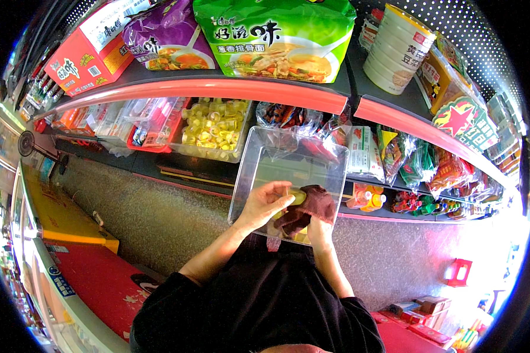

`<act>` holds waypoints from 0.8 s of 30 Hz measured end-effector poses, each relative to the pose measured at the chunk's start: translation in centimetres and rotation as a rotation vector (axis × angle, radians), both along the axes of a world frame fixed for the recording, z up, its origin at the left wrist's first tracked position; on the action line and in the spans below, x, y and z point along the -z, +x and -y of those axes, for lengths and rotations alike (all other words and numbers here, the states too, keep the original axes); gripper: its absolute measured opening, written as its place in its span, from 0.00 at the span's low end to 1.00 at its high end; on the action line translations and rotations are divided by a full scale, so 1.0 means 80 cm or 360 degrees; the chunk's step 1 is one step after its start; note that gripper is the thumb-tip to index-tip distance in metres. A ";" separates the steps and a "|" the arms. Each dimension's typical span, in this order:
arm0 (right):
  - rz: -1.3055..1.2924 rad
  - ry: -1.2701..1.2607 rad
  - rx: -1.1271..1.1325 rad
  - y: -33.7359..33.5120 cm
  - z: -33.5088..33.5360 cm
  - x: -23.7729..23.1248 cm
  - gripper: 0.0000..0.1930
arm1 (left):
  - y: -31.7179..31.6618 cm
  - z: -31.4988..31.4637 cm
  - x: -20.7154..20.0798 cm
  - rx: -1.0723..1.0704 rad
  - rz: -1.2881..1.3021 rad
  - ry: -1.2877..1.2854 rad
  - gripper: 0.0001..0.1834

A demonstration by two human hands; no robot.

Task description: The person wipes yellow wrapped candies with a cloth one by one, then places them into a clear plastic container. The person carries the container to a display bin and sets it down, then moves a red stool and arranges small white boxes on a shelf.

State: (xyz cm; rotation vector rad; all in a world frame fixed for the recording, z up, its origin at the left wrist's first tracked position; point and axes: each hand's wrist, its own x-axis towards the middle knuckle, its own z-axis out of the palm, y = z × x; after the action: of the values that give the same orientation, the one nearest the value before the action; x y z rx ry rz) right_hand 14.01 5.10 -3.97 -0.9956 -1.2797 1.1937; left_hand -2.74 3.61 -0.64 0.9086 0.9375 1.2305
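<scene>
You seem mid-wipe: left hand (262,207) pinching a small rounded yellow cup (298,196), right hand (320,232) holding brown cloth (319,203), fingers hidden; yellow pieces (302,236) await near the clear plastic bin (239,183)'s near edge.

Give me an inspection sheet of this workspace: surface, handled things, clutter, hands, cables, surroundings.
Surface: clear rectangular plastic bin below the hands; its support is unclear.
Handled things: small round yellow-green piece and dark brown cloth, both over the bin.
Clutter: clear plastic tub of small yellow cups, left of the bin.
Hands: left hand holds the piece; right hand holds the cloth, its fingers mostly covered.
Cables: nothing seen.
Surroundings: black shelf with red edge, bearing a green plastic noodle pack; grey speckled floor.
</scene>
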 end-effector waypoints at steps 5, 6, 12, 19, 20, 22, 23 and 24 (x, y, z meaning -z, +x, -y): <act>-0.0799 -0.0589 0.0079 0.009 -0.008 0.043 0.18 | -0.002 -0.004 -0.009 -0.0345 -0.0430 0.0325 0.21; -0.0580 -0.0471 0.0029 0.012 -0.009 0.047 0.19 | -0.003 -0.005 -0.012 -0.0393 -0.0594 0.0432 0.22; -0.0231 -0.0281 -0.0142 -0.002 0.000 0.039 0.19 | 0.010 0.007 -0.019 -0.0214 -0.1527 0.0991 0.27; -0.0819 -0.0817 0.0059 0.016 -0.013 0.050 0.15 | 0.005 0.008 -0.028 0.0084 -0.1469 0.1138 0.24; -0.0894 -0.0838 0.0081 0.019 -0.017 0.055 0.15 | 0.000 0.002 -0.026 0.0006 -0.1526 0.1288 0.23; -0.1170 -0.0692 -0.0122 0.015 -0.019 0.000 0.13 | -0.019 -0.007 -0.020 -0.0144 -0.1612 0.1287 0.17; -0.0816 -0.0565 -0.0258 0.019 -0.018 -0.047 0.13 | -0.032 -0.016 -0.026 -0.0274 -0.1750 0.1346 0.17; -0.0601 -0.0392 -0.0337 0.022 -0.022 -0.062 0.12 | -0.050 -0.029 -0.037 -0.0402 -0.1893 0.1381 0.16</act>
State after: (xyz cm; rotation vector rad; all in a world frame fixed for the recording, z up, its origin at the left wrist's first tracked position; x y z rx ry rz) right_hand 15.73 6.88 0.99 -0.7691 -0.9691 1.6464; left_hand -6.73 5.96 2.31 2.4201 1.4621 1.2794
